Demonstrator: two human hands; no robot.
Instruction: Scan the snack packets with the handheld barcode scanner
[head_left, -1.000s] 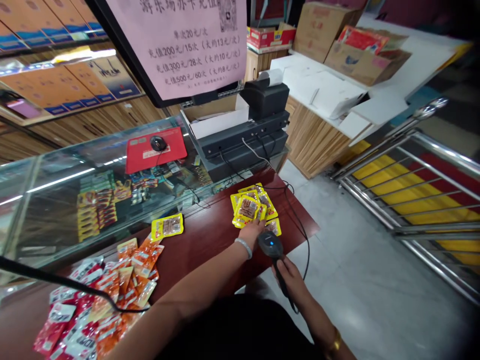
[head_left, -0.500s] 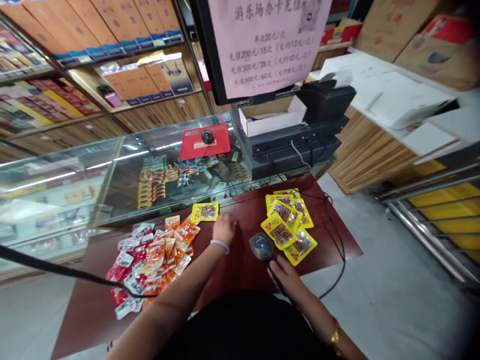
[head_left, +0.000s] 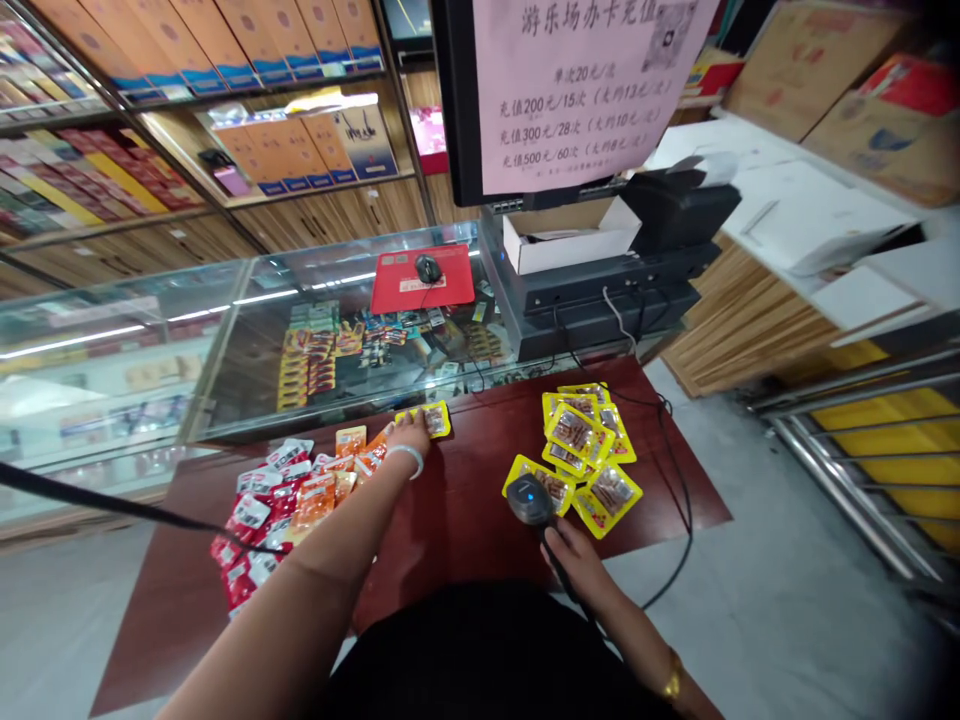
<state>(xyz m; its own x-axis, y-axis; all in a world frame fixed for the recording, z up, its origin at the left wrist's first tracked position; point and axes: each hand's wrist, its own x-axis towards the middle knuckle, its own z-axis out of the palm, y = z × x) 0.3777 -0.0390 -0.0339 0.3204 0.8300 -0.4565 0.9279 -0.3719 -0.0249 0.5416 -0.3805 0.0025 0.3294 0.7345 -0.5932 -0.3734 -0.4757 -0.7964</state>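
Your left hand (head_left: 415,432) lay on the single yellow packet (head_left: 433,419) at the far edge of the dark red bench (head_left: 465,510); its fingers were spread flat over the packet's left part, pressing on it rather than closed round it; whether they had any hold of it could not be told; a pale bangle (head_left: 406,457) sat on that wrist. The packet rested just in front of the glass display case (head_left: 225,350), apart from the other yellow ones. Your right hand (head_left: 574,552) was wrapped shut round the handle of the barcode scanner (head_left: 529,499); the scanner's head, with a small blue light on it, sat over the near edge of the pile of yellow packets (head_left: 589,450), touching or just above the nearest one; its black cable (head_left: 679,520) ran round the right side of that pile toward the till; a gold bracelet (head_left: 670,678) showed on that wrist. To the left of your left arm a heap of red and orange packets (head_left: 289,510) lay spread on the bench, its nearest orange ones just beside your left wrist. On top of the glass case lay a red mouse pad (head_left: 424,285) with a mouse (head_left: 428,268) on it; beside it stood the black till (head_left: 600,290), and above that a pink price notice (head_left: 585,80) hung on a screen.
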